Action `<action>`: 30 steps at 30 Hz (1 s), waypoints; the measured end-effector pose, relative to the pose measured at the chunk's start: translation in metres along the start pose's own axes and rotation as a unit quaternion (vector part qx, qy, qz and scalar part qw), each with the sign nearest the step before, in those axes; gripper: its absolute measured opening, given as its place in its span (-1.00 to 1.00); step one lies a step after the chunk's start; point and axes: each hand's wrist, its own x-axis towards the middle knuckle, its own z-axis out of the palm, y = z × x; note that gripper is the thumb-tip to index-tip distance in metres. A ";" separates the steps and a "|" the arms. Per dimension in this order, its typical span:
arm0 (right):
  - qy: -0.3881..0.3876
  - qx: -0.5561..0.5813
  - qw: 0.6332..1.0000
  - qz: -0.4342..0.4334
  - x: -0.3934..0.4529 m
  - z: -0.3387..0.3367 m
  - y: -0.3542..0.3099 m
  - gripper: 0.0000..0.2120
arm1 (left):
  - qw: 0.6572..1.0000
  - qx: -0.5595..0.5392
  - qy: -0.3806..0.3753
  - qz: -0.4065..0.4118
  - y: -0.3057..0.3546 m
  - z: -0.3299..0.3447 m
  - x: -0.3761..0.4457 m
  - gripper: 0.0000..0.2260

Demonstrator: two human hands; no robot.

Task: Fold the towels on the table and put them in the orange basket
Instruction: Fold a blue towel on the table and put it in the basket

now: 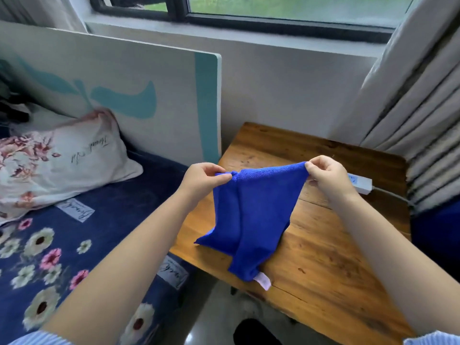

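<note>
The fingers (225, 176) of the left hand (202, 180) pinch one top corner of a blue microfibre towel (251, 215), thumb against forefinger with a small bunch of cloth between them. The fingers of the right hand (328, 175) pinch the opposite top corner the same way. Between the two grips the upper edge is pulled fairly straight, sagging a little in the middle.

The towel hangs from that edge above the wooden counter (323, 245). Its lower part narrows and drapes, with the bottom reaching the counter near the front edge, where a small white care label (263, 281) sticks out. It looks unfolded or at most loosely doubled; I cannot tell which.

Behind the right hand a white power strip (361, 183) lies on the counter. To the left is a bed with a navy floral sheet (62, 245) and a floral pillow (57, 165); grey curtains (410, 120) hang to the right. No orange basket is in view, and no other towels show on the counter.

This looks like the start of folding this towel: holding it up to square it. The next move likely calls for bringing the two pinched corners down to meet the lower edge evenly, keeping the cloth clear of the power strip.
</note>
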 end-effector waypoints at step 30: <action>0.061 -0.298 0.912 0.276 0.006 0.212 0.135 -0.71 | 0.891 0.164 -0.363 -0.218 -0.169 0.046 0.136 -0.93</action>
